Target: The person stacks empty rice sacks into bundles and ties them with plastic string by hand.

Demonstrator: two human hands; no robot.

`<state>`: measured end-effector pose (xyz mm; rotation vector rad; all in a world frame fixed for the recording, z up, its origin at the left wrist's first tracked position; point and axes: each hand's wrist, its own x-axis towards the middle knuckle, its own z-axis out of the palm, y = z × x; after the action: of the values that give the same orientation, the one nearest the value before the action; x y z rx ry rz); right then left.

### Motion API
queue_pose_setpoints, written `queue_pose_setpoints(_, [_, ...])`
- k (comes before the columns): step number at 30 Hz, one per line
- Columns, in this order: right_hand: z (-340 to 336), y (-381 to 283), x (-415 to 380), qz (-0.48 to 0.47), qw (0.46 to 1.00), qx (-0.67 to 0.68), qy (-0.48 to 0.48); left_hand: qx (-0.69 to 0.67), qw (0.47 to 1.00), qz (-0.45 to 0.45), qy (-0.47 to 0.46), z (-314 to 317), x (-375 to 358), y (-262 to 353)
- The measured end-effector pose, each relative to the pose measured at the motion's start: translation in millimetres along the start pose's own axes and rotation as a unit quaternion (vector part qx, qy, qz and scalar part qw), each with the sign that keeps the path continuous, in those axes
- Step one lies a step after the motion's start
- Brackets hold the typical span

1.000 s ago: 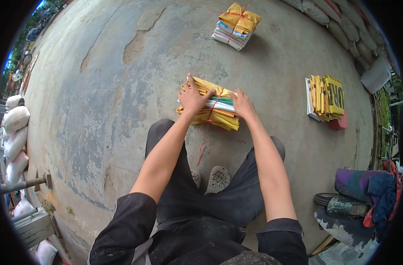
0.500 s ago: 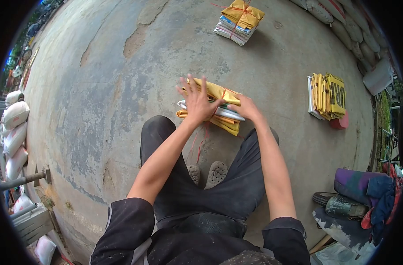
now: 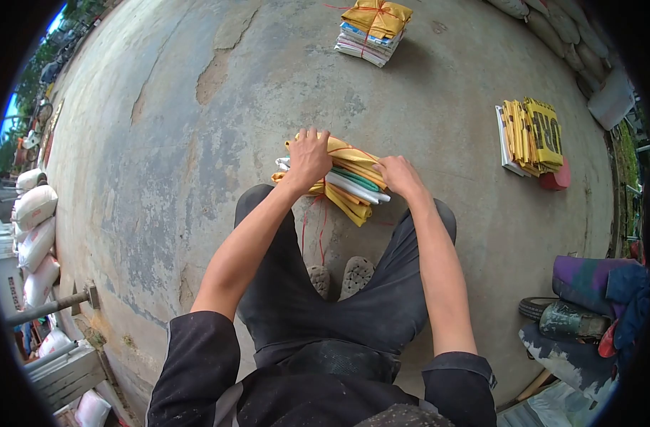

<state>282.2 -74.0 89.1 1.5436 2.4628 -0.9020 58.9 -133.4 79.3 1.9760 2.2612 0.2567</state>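
Note:
Between my knees is a bundle of folded plastic sacks [image 3: 350, 186], yellow on the outside with white and green layers in the middle. Red string [image 3: 320, 226] runs round it, and loose ends trail toward my shoes. My left hand [image 3: 308, 160] has its fingers curled over the far left side of the bundle. At the right end, my right hand [image 3: 400, 174] grips the edge of the upper yellow layers. The bundle sits at a slant, its layers fanned out on the near right side. The fingertips of both hands are partly hidden.
A tied bundle [image 3: 371, 32] stands on the concrete floor ahead. To the right lies a stack of folded yellow sacks [image 3: 531, 139] by a red object [image 3: 555, 179]. Filled white sacks [image 3: 37, 228] line the left side. A wheel and cloths [image 3: 588, 285] are at lower right.
My left hand's spread fingers have closed over the far edge of the bundle. The bundle has tilted toward me and its layers show more. My right hand has stayed at the right end.

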Motion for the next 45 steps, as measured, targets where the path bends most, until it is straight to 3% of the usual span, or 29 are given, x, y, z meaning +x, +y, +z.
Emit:
queue_pose_setpoints(4, [-1.1,0.8,-3.2,-0.005,1.0,0.013,0.01,0.011,1.0,0.003,-0.022,-14.6,-5.3,-12.1])
queue_pose_setpoints(6, [-3.9,-3.3,-4.4,0.0,1.0,0.015,0.011,0.08,0.987,-0.139,-0.001,-5.7,-9.4,-19.4])
queue_pose_setpoints(7, [-8.8,-7.0,-3.9,0.009,1.0,-0.019,-0.002,0.08,0.986,-0.143,-0.001,-3.9,-7.6,-25.6])
queue_pose_setpoints(8, [-10.5,-9.5,-3.4,0.017,0.998,-0.053,-0.015,-0.067,0.961,-0.264,-0.051,-3.3,-4.2,-33.9])
queue_pose_setpoints(9, [-6.0,-8.3,-2.4,0.013,0.998,-0.056,-0.017,-0.212,0.898,-0.374,-0.096,-1.0,-1.6,-43.1])
queue_pose_setpoints(10, [1.3,-6.6,-1.5,-0.079,0.993,-0.063,0.066,-0.387,0.815,-0.429,-0.044,5.7,-2.9,-51.4])
queue_pose_setpoints(11, [6.4,-6.2,1.0,-0.171,0.972,-0.068,0.147,-0.387,0.813,-0.432,-0.04,14.7,-7.9,-53.0])
queue_pose_setpoints(13, [8.0,-23.0,10.9,-0.188,0.975,-0.06,0.105,-0.381,0.712,-0.575,0.129,26.6,-24.2,-32.2])
queue_pose_setpoints(15, [13.5,-38.3,22.3,-0.201,0.976,-0.051,0.065,-0.347,0.734,-0.549,0.2,45.4,-32.9,-10.3])
queue_pose_setpoints(17, [23.8,-43.1,33.1,-0.134,0.987,-0.08,-0.044,-0.409,0.7,-0.573,0.118,20.1,-45.3,19.8])
queue_pose_setpoints(19, [20.5,-46.6,37.4,-0.122,0.988,-0.077,-0.05,-0.393,0.671,-0.624,0.076,23.2,-50.6,40.2])
queue_pose_setpoints(21, [20.2,-47.5,42.3,-0.11,0.989,-0.077,-0.054,-0.419,0.637,-0.634,0.129,51.1,-53.9,42.3])
queue_pose_setpoints(23, [29.5,-39.2,51.2,-0.109,0.99,-0.085,-0.02,-0.585,0.572,-0.536,0.208,55.2,-53.5,42.2])
queue_pose_setpoints(25, [28.8,-33.8,51.1,-0.123,0.991,-0.05,-0.003,-0.598,0.57,-0.507,0.247,73.0,-40.7,21.8])
queue_pose_setpoints(28, [29.3,-30.8,40.5,-0.127,0.99,0.039,0.039,-0.49,0.782,-0.336,0.187,56.5,-25.3,-9.4])
queue_pose_setpoints(29, [33.3,-29.6,33.6,-0.116,0.987,0.094,0.061,-0.492,0.781,-0.337,0.187,36.8,-18.9,-8.4])
queue_pose_setpoints(30, [37.5,-28.5,24.6,-0.11,0.976,0.175,0.074,-0.453,0.828,-0.309,0.121,16.5,-14.7,-6.5])
queue_pose_setpoints(32, [57.3,-9.6,22.7,-0.067,0.985,0.142,0.069,-0.398,0.882,-0.252,0.026,0.5,-15.3,1.7])
queue_pose_setpoints(34, [72.4,0.1,21.2,0.037,0.997,0.061,0.023,-0.341,0.909,-0.24,0.023,50.8,-19.1,5.5])
queue_pose_setpoints(35, [71.8,0.9,19.4,0.04,0.997,0.063,0.024,-0.284,0.933,-0.221,0.024,76.7,-19.0,4.7])
queue_pose_setpoints(37, [62.8,3.4,15.1,0.089,0.995,0.046,-0.001,-0.292,0.935,-0.199,0.024,78.6,-16.5,7.5])
queue_pose_setpoints(40, [55.9,-3.4,6.0,0.104,0.994,0.024,-0.019,-0.278,0.93,-0.24,-0.007,70.3,-14.7,15.9])
queue_pose_setpoints(43, [60.0,-3.5,11.2,0.108,0.99,0.08,-0.043,-0.278,0.931,-0.236,-0.017,47.7,-13.6,13.1])
queue_pose_setpoints(45, [78.5,3.5,12.0,0.091,0.992,0.083,-0.003,-0.314,0.912,-0.264,-0.023,38.0,-26.0,22.6])
